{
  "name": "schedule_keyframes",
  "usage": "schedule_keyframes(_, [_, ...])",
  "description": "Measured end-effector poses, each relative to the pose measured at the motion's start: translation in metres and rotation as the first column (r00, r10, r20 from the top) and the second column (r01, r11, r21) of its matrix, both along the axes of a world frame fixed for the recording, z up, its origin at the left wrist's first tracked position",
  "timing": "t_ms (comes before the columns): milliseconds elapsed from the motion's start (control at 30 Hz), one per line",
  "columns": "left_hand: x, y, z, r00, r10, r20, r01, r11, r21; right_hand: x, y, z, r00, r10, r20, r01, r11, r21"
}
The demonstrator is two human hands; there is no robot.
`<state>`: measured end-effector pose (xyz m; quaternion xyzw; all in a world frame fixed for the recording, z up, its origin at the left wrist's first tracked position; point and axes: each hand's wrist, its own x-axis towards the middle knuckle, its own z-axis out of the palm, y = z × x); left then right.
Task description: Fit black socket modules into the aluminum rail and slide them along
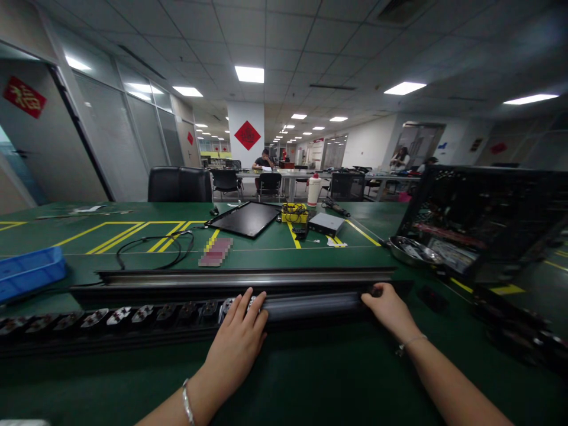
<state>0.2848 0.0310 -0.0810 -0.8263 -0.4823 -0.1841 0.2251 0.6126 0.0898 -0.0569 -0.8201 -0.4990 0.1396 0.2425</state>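
A long black power strip housing (310,306) lies across the table in front of me. Several socket modules (144,313) sit in a row along its left part, while a stretch of the channel to the right shows bare. My left hand (239,337) rests with fingers stretched out over the sockets at the end of that row. Closed in a pinch, my right hand (390,310) is at the housing's right end; a small dark piece shows at its fingertips, too dim to name. Behind the housing runs a long black metal rail (248,277), parallel to it.
On the green table (319,378) are a blue bin (31,272) at left, a black panel (246,219), a yellow box (294,213) and a grey box (326,223). A metal bowl (410,251) stands by a large open black case (497,213) at right. Loose dark parts (515,325) lie near it.
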Motion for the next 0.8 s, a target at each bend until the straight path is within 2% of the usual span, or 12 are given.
schedule_keyframes(800, [-0.0005, 0.001, -0.001, 1.0, -0.001, -0.014, 0.001, 1.0, -0.005, 0.0082, 0.0052, -0.0064, 0.999, 0.017, -0.046, -0.016, 1.0, 0.027])
